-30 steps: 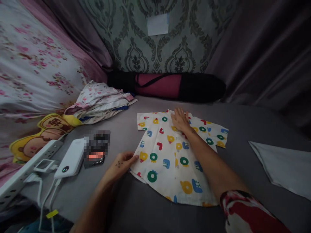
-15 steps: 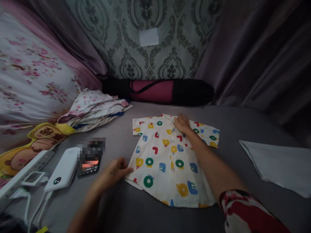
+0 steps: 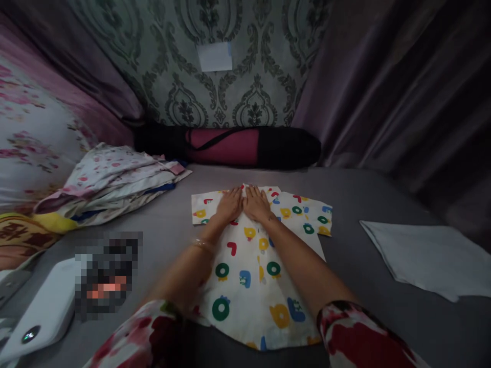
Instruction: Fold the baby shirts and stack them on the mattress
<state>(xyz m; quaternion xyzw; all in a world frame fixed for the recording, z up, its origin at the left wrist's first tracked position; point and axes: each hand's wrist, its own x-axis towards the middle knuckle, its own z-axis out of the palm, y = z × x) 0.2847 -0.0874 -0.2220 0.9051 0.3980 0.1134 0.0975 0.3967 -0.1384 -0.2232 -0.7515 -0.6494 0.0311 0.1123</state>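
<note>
A small white short-sleeved shirt [image 3: 245, 301] with colourful letter-like prints lies spread on the grey sheet, collar away from me. My left hand [image 3: 230, 204] rests flat on the upper part near the collar, fingers stretched out. Right beside it, my right hand [image 3: 256, 203] also lies flat on the cloth, fingers pointing to the collar. Neither hand grips anything. My forearms cover parts of the shirt's front and sides; both sleeves show to either side.
Folded clothes [image 3: 115, 179] are piled at the left, by a floral pillow [image 3: 34, 133]. A white power bank [image 3: 46, 306] and a blurred-out dark device [image 3: 109, 276] lie front left. A black and pink long bag [image 3: 226, 146] lines the wall. Folded pale cloth [image 3: 429, 255] lies right.
My left hand has left the shirt's lower left edge and moved up to the collar area. My right hand has shifted left beside it. The view has turned slightly right.
</note>
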